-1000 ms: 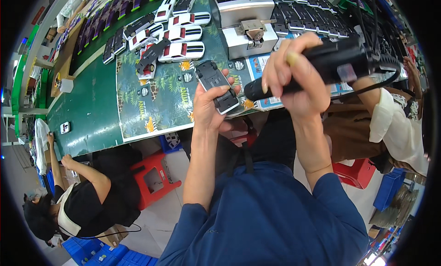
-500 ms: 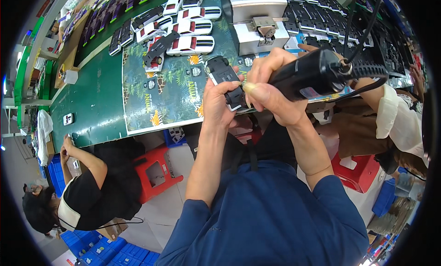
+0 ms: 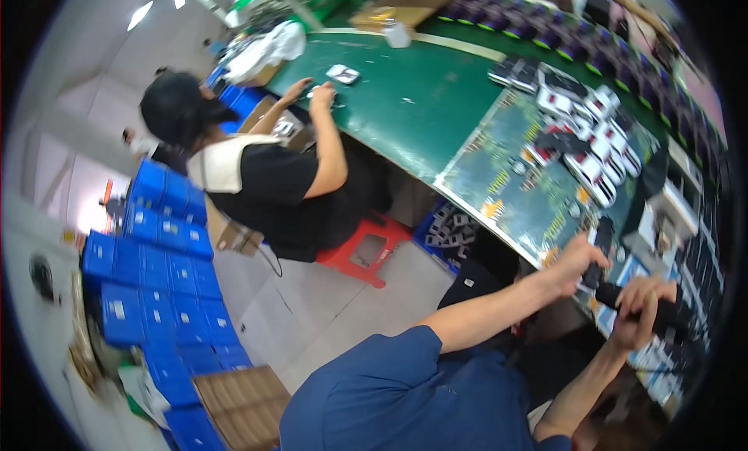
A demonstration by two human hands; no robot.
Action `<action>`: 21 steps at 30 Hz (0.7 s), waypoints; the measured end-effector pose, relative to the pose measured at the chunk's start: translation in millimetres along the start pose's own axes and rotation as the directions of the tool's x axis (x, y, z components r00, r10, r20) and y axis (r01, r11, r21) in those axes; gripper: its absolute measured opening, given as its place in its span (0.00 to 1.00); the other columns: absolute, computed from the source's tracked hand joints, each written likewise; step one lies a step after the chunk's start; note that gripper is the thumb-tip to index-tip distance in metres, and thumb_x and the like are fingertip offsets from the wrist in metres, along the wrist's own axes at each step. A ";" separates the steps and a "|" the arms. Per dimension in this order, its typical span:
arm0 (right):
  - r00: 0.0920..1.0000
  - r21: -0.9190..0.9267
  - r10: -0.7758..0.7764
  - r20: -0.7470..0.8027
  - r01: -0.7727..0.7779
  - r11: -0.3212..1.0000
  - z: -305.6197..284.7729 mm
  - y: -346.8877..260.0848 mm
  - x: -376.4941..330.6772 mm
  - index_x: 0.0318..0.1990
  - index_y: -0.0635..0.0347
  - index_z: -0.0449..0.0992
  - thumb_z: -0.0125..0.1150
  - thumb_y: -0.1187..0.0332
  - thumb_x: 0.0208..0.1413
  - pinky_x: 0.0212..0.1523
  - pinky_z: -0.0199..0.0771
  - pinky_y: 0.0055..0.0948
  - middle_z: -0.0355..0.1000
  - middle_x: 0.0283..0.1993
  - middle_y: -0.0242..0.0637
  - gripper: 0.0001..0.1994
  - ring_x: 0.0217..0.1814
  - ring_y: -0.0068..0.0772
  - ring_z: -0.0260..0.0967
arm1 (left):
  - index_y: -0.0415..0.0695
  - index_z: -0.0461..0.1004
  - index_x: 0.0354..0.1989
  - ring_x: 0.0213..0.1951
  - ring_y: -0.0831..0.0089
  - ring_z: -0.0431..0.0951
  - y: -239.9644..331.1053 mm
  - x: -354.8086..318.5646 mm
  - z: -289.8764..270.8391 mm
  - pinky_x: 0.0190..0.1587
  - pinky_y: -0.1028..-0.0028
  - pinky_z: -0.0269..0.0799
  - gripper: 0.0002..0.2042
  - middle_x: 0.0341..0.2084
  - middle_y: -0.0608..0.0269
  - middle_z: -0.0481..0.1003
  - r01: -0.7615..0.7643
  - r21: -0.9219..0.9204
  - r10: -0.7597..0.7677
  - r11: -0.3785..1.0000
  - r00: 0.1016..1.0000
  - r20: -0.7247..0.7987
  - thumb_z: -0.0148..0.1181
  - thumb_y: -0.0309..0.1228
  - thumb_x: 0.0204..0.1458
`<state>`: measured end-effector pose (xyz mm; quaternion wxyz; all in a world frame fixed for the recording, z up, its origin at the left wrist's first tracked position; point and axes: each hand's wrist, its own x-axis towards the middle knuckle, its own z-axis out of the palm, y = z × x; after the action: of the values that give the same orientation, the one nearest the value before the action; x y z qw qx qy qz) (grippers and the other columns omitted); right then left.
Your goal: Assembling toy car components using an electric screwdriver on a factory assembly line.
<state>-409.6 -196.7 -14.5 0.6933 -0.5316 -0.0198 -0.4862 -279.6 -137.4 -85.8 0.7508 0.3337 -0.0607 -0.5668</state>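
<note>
At the right of the view my left hand (image 3: pixel 575 265) is closed around a toy car (image 3: pixel 603 234), whose black underside shows. My right hand (image 3: pixel 637 320) grips a black corded electric screwdriver (image 3: pixel 668 317), its nose pointing at the lower end of the car. Whether the bit touches the car cannot be made out, as the picture is blurred. Beyond my hands, a cluster of white toy cars (image 3: pixel 596 178) lies on a printed mat (image 3: pixel 506 166), with a black car base (image 3: pixel 562 143) on top of one.
A metal fixture (image 3: pixel 672 214) stands right of the mat. A co-worker (image 3: pixel 273 174) sits at the green table (image 3: pixel 397 108), hands near a small white part (image 3: pixel 343 74). Below are a red stool (image 3: pixel 358 252), a blue crate (image 3: pixel 444 236) and stacked blue bins (image 3: pixel 160 283).
The view has swung left, so my hands and the cars now appear farther right and the co-worker nearer the middle. Both hands still hold the car and the screwdriver.
</note>
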 end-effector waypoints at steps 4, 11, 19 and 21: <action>0.999 0.059 0.011 0.037 -0.013 0.998 15.7 7.5 6.2 0.33 0.59 0.59 0.53 0.71 0.62 0.18 0.56 0.19 0.56 0.21 0.33 0.09 0.16 0.20 0.51 | 0.39 0.72 0.41 0.33 0.71 0.78 9.2 -5.7 -11.4 0.38 0.71 0.75 0.14 0.31 0.61 0.74 -0.039 -0.006 0.039 0.999 0.999 -0.020 0.59 0.19 0.42; 0.987 0.062 -0.014 0.161 0.004 0.998 19.7 3.6 7.7 0.35 0.59 0.61 0.50 0.67 0.64 0.22 0.55 0.19 0.57 0.24 0.32 0.09 0.17 0.20 0.52 | 0.44 0.70 0.36 0.27 0.80 0.74 47.8 -24.5 13.9 0.30 0.77 0.71 0.13 0.28 0.68 0.71 -0.213 0.317 0.183 0.924 0.976 0.122 0.66 0.38 0.53; 0.990 -0.060 -0.062 0.126 0.070 0.996 -2.9 -33.3 5.1 0.37 0.59 0.62 0.53 0.60 0.63 0.21 0.55 0.21 0.56 0.24 0.32 0.12 0.18 0.21 0.53 | 0.40 0.70 0.43 0.40 0.61 0.73 123.2 -15.6 -61.1 0.42 0.64 0.69 0.42 0.34 0.58 0.70 -0.553 0.548 0.156 -0.628 0.600 0.785 0.65 0.68 0.30; 0.990 -0.066 -0.065 0.126 0.073 0.995 -3.5 -34.9 3.0 0.37 0.59 0.62 0.53 0.60 0.63 0.21 0.56 0.21 0.56 0.24 0.33 0.12 0.18 0.21 0.53 | 0.43 0.71 0.42 0.41 0.67 0.71 146.1 -9.0 -88.7 0.45 0.67 0.66 0.42 0.33 0.62 0.70 -0.507 0.326 -0.056 -0.798 0.600 0.798 0.59 0.72 0.31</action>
<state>-434.0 -199.9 10.7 0.6543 -0.5838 -0.0639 -0.4765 -122.6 -71.4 -68.2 0.1448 0.6118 -0.7620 0.1549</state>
